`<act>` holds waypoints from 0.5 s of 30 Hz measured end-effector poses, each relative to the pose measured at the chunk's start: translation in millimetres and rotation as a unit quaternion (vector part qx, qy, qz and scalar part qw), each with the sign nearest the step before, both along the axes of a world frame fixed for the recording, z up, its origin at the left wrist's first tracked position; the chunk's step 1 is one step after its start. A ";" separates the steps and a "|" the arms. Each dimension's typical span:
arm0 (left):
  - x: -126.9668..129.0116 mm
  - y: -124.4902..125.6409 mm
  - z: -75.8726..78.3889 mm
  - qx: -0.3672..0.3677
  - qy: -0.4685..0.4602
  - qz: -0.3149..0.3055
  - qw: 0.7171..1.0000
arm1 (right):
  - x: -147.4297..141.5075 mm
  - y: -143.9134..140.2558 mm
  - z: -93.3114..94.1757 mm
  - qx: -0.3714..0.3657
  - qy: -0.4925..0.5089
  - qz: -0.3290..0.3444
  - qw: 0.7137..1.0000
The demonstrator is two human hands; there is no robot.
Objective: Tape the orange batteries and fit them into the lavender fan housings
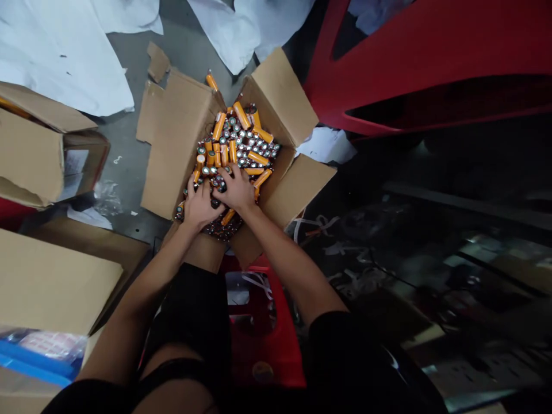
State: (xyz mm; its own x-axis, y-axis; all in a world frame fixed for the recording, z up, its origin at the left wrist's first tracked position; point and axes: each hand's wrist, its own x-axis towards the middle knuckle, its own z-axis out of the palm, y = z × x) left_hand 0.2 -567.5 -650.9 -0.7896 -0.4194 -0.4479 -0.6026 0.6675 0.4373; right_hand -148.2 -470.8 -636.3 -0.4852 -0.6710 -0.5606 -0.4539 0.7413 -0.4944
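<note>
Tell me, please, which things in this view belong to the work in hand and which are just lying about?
In hand:
- left hand and right hand, both down among the batteries
- orange batteries, heaped
- open cardboard box holding them

Lying about:
- white paper sheets on the floor
- second cardboard box, at left
- red plastic stool
- blue packet
- one stray battery on a flap

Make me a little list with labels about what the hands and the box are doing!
left hand: palm down on the batteries
right hand: palm down on the batteries, beside the left hand
batteries: orange, heaped, many on end
cardboard box: flaps open, on the grey floor
stray battery: on the box's far flap
red stool: between the person's knees
</note>
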 end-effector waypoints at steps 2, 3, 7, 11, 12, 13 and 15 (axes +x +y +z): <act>1.7 -4.1 2.1 0.038 -0.006 -0.057 0.998 | -0.7 3.9 -2.3 -0.013 0.007 -0.017 1.000; 0.4 -6.0 2.5 0.050 -0.013 -0.075 0.996 | -2.9 2.3 -4.5 -0.008 0.013 -0.032 0.999; -20.3 -8.9 -5.8 0.021 -0.041 -0.019 0.999 | -24.8 -23.1 -20.3 0.028 0.015 -0.065 0.997; -34.8 -6.5 -20.5 -0.010 -0.010 0.034 0.999 | -32.6 -21.4 -23.7 -0.014 0.002 -0.066 0.998; -33.8 -7.7 -22.8 0.001 0.002 0.018 1.000 | -28.5 -13.7 -20.3 -0.027 0.004 -0.069 0.997; -31.7 -10.1 -24.3 0.019 0.011 -0.008 1.000 | -23.3 -5.2 -16.1 -0.035 0.009 -0.073 0.997; -27.7 -16.9 -25.1 0.053 0.016 -0.068 0.996 | -14.3 8.3 -8.9 -0.034 0.015 -0.080 0.996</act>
